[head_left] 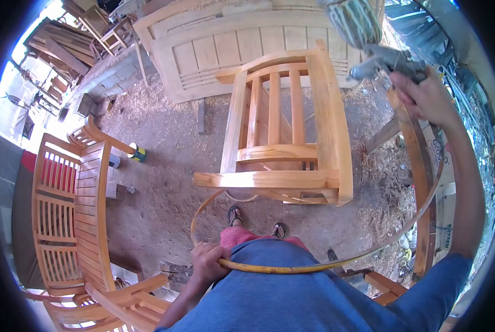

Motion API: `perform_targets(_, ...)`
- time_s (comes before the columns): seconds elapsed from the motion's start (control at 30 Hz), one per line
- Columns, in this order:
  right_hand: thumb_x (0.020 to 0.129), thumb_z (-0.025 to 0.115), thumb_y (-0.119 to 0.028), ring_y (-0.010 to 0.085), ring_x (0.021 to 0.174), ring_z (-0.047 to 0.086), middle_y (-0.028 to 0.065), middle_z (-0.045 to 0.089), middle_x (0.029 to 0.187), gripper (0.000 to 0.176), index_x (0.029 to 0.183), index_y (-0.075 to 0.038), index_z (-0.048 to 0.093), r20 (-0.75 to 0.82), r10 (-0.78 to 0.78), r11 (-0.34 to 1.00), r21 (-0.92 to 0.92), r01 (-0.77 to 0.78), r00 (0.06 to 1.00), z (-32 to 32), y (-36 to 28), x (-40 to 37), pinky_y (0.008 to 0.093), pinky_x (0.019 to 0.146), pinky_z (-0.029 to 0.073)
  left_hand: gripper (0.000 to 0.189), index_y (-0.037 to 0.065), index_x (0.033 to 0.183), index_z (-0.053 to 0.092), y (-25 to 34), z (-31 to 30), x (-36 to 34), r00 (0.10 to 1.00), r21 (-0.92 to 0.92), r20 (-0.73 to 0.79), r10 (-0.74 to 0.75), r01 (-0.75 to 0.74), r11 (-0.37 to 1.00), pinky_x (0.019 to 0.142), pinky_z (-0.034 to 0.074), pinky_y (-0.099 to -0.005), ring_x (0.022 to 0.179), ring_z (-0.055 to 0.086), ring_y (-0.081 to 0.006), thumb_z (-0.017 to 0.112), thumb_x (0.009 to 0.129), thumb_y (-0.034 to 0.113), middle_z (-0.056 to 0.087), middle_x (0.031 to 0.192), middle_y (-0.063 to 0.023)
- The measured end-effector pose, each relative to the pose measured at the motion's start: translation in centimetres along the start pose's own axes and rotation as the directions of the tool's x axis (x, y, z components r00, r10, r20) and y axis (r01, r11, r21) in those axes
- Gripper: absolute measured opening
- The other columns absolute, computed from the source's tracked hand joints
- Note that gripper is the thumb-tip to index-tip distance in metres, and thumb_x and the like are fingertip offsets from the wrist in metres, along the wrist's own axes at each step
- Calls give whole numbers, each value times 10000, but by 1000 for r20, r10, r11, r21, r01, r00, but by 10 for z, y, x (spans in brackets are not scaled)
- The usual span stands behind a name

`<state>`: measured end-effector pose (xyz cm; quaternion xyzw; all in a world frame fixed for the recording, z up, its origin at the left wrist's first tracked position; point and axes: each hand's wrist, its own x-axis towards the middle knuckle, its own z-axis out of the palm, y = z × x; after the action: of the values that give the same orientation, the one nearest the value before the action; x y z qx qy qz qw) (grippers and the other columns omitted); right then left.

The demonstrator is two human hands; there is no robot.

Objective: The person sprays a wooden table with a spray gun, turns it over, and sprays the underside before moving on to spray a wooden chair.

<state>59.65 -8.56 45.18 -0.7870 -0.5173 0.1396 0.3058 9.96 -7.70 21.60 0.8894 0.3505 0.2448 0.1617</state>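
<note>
My right hand (424, 97) is wrapped round the grip of a metal spray gun (388, 63), raised at the upper right. A paint-streaked cup (354, 22) sits on top of the gun. From the gun's handle a yellowish hose (314, 266) curves down across my waist. My left hand (207, 262) is closed round this hose at waist height. Ahead of me, between the two hands, lies a slatted wooden chair frame (275, 108); neither hand touches it.
On the left stands a slatted wooden bench (92, 205), near a can (138, 152). Pale wooden panels (220, 55) lean beyond the frame. An upright timber (422, 193) is at the right. More wooden furniture (131, 301) is at the lower left.
</note>
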Motion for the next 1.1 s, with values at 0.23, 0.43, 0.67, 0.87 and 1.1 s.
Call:
perform_targets(0.23, 904, 633, -456, 45, 361, 344, -38, 420, 499, 488, 654, -75, 460, -155, -29, 996, -85, 16, 988, 2, -10, 28, 238, 360, 268, 288, 93, 508, 464, 10, 1, -9, 998, 43, -28, -57, 58, 997, 470, 394, -392, 458, 523, -254, 694, 675, 47, 504, 497, -70)
perform_targets(0.43, 902, 642, -421, 41, 362, 357, -20, 469, 540, 406, 801, -58, 490, -116, 4, 998, -56, -10, 993, -6, -6, 0, 220, 347, 270, 311, 90, 510, 469, 15, 9, -12, 998, 60, -6, -64, 64, 996, 468, 384, -400, 457, 519, -264, 696, 722, 69, 509, 503, -78)
perform_targets(0.67, 895, 661, -371, 38, 363, 373, 1, 520, 580, 362, 950, -39, 527, 257, 68, 979, 168, -113, 964, -38, -4, -81, 199, 334, 273, 350, 92, 508, 457, 25, 18, 2, 1000, -26, 25, 18, -17, 1000, 459, 375, -412, 447, 509, -278, 708, 752, 112, 501, 498, -91)
perform_targets(0.87, 860, 714, -364, 39, 362, 383, -6, 527, 587, 372, 908, -33, 550, 12, 210, 974, 80, -210, 978, -34, 10, -78, 204, 335, 276, 343, 93, 509, 458, 25, 20, 5, 998, -46, 39, 44, -42, 998, 461, 375, -415, 443, 513, -281, 706, 745, 107, 511, 503, -95)
perform_targets(1.1, 848, 684, -477, 72, 393, 412, -16, 475, 507, 468, 701, -48, 567, -385, 90, 994, -27, -109, 919, -35, 16, -6, 244, 383, 331, 324, 87, 503, 448, 15, 23, -10, 999, -16, -28, -35, 35, 999, 473, 379, -414, 446, 515, -285, 686, 722, 78, 503, 497, -100)
